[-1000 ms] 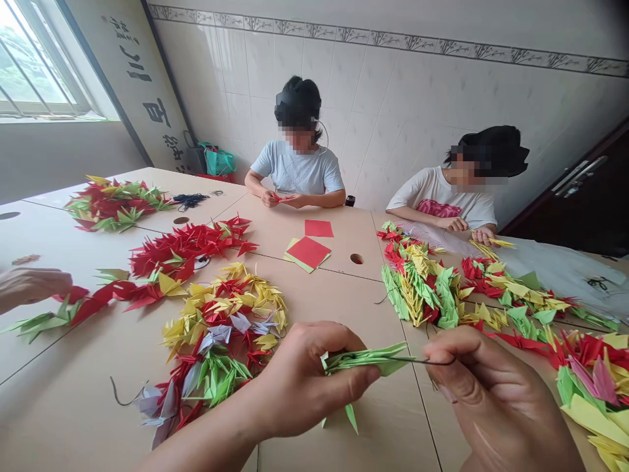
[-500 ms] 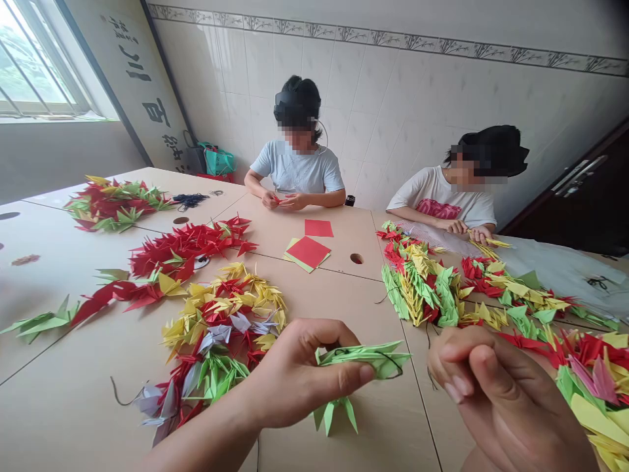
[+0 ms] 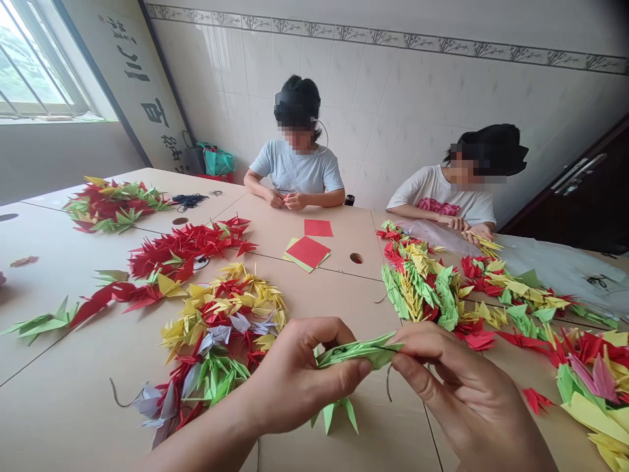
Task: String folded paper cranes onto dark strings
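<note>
The left grip (image 3: pixel 304 373) clasps the green folded papers (image 3: pixel 354 353) between thumb and fingers, above the tabletop (image 3: pixel 339 295), while at their right end the right grip (image 3: pixel 462 387) pinches the dark cord (image 3: pixel 390 385).

light green folded paper (image 3: pixel 351 354), dark thread (image 3: pixel 389 384), red paper squares (image 3: pixel 308 252), beige tabletop (image 3: pixel 327 295), bamboo-patterned grey wall border (image 3: pixel 386 37)
</note>
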{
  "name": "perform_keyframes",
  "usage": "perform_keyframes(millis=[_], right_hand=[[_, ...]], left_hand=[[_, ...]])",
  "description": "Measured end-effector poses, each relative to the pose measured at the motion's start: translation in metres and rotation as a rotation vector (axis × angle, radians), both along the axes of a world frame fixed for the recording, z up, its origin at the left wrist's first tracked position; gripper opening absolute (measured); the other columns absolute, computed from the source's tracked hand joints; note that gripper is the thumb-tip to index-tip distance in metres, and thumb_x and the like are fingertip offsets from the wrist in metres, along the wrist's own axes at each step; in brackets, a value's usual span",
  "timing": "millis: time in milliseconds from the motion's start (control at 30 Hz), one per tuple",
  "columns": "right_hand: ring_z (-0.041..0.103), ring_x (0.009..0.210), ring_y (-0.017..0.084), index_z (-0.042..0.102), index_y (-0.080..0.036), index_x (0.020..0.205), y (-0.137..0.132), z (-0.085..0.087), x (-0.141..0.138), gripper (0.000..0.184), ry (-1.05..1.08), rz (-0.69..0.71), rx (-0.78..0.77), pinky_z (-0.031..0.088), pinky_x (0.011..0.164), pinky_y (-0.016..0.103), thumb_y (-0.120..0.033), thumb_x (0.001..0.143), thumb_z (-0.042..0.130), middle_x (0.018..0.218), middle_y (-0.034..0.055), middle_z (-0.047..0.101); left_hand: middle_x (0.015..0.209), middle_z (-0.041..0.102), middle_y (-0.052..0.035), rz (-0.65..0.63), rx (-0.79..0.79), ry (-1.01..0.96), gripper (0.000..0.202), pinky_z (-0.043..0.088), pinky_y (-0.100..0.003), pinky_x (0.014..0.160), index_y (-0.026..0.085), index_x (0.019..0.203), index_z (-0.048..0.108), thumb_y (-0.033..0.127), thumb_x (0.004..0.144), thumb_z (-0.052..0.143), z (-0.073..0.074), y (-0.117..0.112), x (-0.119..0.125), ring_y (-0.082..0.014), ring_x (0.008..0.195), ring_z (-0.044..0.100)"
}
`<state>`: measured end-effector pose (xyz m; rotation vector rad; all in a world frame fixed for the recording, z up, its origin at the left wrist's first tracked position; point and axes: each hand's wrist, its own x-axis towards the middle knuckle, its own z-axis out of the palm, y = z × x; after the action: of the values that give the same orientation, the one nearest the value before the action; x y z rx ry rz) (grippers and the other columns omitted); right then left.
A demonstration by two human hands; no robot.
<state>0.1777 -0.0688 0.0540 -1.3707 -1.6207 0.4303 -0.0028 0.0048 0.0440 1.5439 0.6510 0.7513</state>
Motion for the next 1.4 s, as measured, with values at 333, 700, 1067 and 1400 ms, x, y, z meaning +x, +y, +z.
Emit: perform_keyframes(millis=[333,700,1067,1400], right_hand=[[0.058,0.069,0.016,0.059,-0.025,0.076,-0.004,0.002,-0.004,0.018,0.039,-0.204,-0.006,0.046,0.064,0.025,-0.034,0.091,0.058,0.076,-0.0005,0.064],[0.055,0.065,0.016,0.057,-0.025,0.076,-0.003,0.001,0.007,0.018,-0.092,-0.182,0.045,0.046,0.06,0.025,-0.033,0.092,0.056,0.074,0.0004,0.061],[0.054,0.058,0.015,0.061,-0.025,0.073,0.002,-0.002,0.006,0.023,-0.027,-0.324,-0.034,0.044,0.059,0.026,-0.043,0.088,0.059,0.067,-0.0014,0.059],[0.056,0.054,0.014,0.072,-0.026,0.095,0.003,-0.002,-0.023,0.03,0.331,-0.228,-0.08,0.049,0.052,0.024,-0.051,0.079,0.07,0.059,-0.0027,0.057]], left_hand=[[0.054,0.049,0.0052,-0.057,0.034,0.027,0.019,0.033,-0.018,0.05,0.015,0.064,0.055,0.022,0.079,0.065,0.001,0.002,-0.005,-0.0064,0.052,0.04],[0.061,0.058,0.0015,0.003,-0.198,-0.169,0.027,0.037,-0.02,0.054,0.014,0.065,0.059,0.035,0.077,0.072,-0.002,0.005,-0.004,-0.0088,0.057,0.048],[0.062,0.061,0.0008,0.014,-0.308,-0.234,0.03,0.039,-0.021,0.057,0.015,0.067,0.061,0.04,0.075,0.076,-0.008,0.008,-0.001,-0.0102,0.061,0.052],[0.068,0.054,0.0015,0.065,-0.009,-0.072,0.024,0.037,-0.021,0.058,0.015,0.079,0.066,0.039,0.084,0.068,-0.008,0.004,0.0,-0.0098,0.064,0.044]])
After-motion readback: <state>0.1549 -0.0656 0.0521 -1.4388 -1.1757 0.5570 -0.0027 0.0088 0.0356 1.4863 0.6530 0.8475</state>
